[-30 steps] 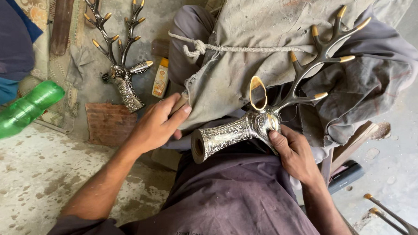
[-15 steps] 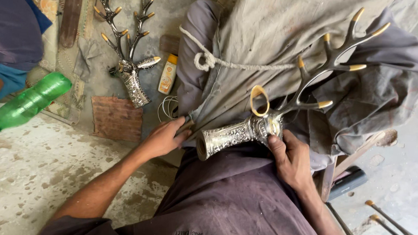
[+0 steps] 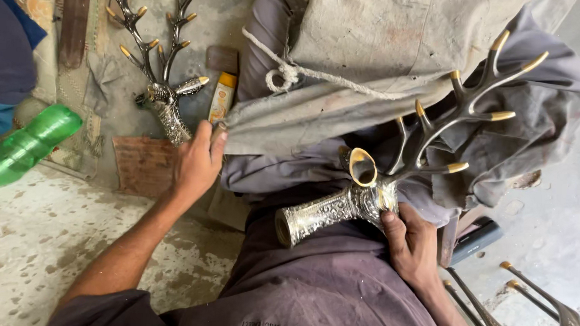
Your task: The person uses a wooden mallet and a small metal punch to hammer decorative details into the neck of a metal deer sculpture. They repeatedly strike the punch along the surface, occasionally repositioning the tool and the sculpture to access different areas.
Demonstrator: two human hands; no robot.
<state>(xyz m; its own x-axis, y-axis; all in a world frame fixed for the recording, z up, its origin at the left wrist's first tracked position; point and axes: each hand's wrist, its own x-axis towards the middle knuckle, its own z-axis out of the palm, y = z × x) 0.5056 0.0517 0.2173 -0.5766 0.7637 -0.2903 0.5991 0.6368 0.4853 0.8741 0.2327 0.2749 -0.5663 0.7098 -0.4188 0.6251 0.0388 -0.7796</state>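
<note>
Rough concrete floor, stained and speckled, with me watching from the head cam. Right hand is wrapped around the neck of a metal stag head, thumb pressed on the embossed silver part, fingers closed on it. It lies across the lap on the purple trousers, dark antlers with gold tips pointing up over a grey cloth tied with a rope. Left hand is out at the edge of that cloth, fingers curled, and I can't tell if it's pinching anything. Just beside it on the floor sits a second stag head, a small yellow tube and a brick. Green plastic bottle far left.
</note>
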